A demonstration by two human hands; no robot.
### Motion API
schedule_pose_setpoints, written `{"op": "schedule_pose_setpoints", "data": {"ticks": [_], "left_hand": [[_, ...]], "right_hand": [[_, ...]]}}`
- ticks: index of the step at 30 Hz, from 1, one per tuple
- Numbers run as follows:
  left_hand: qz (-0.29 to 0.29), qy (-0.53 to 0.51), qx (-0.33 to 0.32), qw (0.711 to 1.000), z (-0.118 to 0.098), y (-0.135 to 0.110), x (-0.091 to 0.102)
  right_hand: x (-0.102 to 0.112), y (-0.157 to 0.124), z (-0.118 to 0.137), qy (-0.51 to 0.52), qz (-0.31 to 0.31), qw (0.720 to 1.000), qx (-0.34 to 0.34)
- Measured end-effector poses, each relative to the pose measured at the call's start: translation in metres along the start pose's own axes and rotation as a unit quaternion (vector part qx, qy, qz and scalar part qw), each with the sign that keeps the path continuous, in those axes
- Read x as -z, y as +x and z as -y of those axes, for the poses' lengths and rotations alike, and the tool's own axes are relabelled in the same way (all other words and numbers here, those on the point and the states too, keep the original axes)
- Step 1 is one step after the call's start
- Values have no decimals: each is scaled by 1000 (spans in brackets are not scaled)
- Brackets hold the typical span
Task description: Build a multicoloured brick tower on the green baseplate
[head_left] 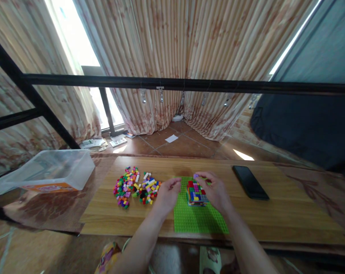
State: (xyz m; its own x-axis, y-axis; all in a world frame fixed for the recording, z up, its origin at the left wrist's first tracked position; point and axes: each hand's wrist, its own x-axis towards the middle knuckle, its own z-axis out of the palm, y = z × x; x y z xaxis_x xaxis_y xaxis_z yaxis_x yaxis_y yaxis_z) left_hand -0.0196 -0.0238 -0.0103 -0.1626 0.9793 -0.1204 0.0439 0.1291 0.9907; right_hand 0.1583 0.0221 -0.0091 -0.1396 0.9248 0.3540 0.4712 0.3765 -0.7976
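Note:
A multicoloured block of stacked toy bricks (195, 194) stands on the green baseplate (201, 222), which lies on the wooden table. My right hand (215, 190) is at the block's right and far side, its thumb and finger pinching a small purple brick (195, 176) by the far edge of the block. To the left of the block, over the baseplate's left edge, my left hand (169, 193) has its fingers curled together, apart from the block. Whether something small sits between those fingertips cannot be made out.
Two piles of loose bricks, one mostly pink and purple (126, 186) and one mixed (148, 189), lie left of my hands. A black phone (250, 182) lies at the right on the table (286, 217). A clear plastic bin (66, 163) stands beyond the table's left end.

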Motion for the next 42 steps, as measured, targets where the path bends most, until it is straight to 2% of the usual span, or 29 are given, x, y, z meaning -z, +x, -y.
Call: {"op": "schedule_pose_setpoints", "data": {"ticks": [5, 10, 21, 34, 42], "left_hand": [[44, 40, -33, 998, 1, -8, -15], [70, 106, -74, 989, -1, -17, -21], [78, 179, -128, 972, 14, -25, -26], [75, 251, -133, 956, 6, -33, -28], [66, 240, -142, 958, 8, -36, -28]], "right_hand": [[-4, 2, 0, -25, 76, 997, 24], [-3, 0, 2, -23, 101, 995, 15], [-3, 2, 2, -3, 121, 992, -14], [-5, 5, -2, -17, 142, 989, -34], [-7, 6, 1, -16, 144, 989, -29]]}}
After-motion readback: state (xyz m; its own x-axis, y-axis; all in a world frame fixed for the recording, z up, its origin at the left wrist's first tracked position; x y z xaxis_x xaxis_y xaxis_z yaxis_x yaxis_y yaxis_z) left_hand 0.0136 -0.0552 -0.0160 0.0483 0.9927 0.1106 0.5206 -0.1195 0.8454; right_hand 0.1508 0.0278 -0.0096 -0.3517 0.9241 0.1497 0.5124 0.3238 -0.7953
